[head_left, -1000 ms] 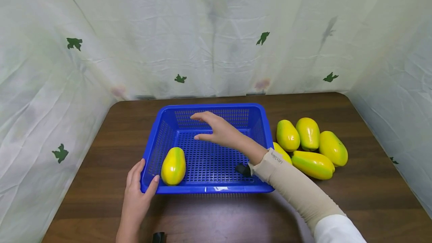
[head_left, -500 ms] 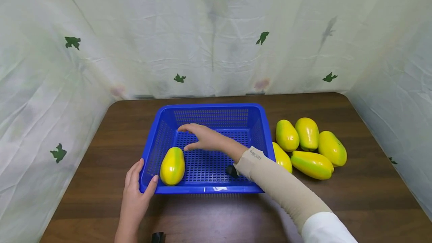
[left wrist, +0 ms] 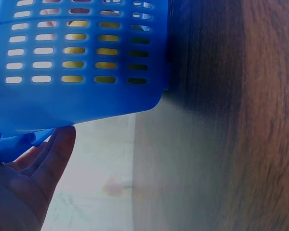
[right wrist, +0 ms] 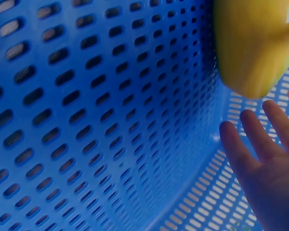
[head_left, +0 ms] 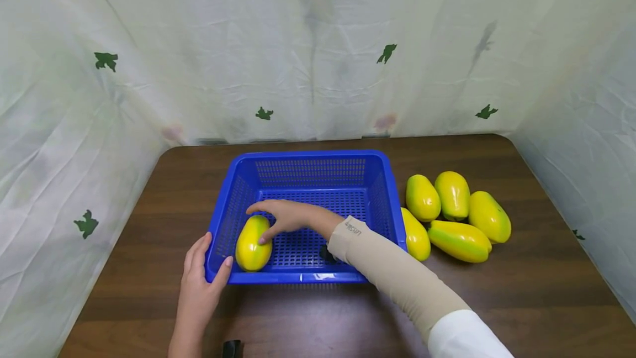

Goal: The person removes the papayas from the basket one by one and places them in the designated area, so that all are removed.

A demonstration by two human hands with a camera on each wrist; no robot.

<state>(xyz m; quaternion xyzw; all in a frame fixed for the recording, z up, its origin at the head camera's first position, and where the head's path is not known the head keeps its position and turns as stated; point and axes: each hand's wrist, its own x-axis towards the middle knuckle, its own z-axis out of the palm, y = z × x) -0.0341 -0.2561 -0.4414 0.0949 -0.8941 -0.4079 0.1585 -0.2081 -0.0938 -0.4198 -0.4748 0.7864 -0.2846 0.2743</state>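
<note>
A yellow papaya (head_left: pixel 250 247) with a green stripe lies in the near left corner of a blue plastic basket (head_left: pixel 303 278). My right hand (head_left: pixel 285 217) reaches over that papaya, fingers spread past its far end and thumb over its right side. In the right wrist view, the straight fingers of the right hand (right wrist: pixel 274 168) lie just beyond the tip of the papaya (right wrist: pixel 257 43), with a small gap between. My left hand (head_left: pixel 196 297) grips the basket's near left corner, thumb over the rim and fingers along the outer side.
Several more yellow papayas (head_left: pixel 453 196) lie grouped on the brown wooden table (head_left: pixel 536 291), right of the basket; the nearest papaya (head_left: pixel 416 235) sits close against its wall. A small black object (head_left: pixel 232 348) shows at the bottom edge. A pale curtain (head_left: pixel 318 59) hangs behind the table.
My right hand has moved left and down inside the basket, from its middle to over the papaya. The left hand and the basket have stayed in place.
</note>
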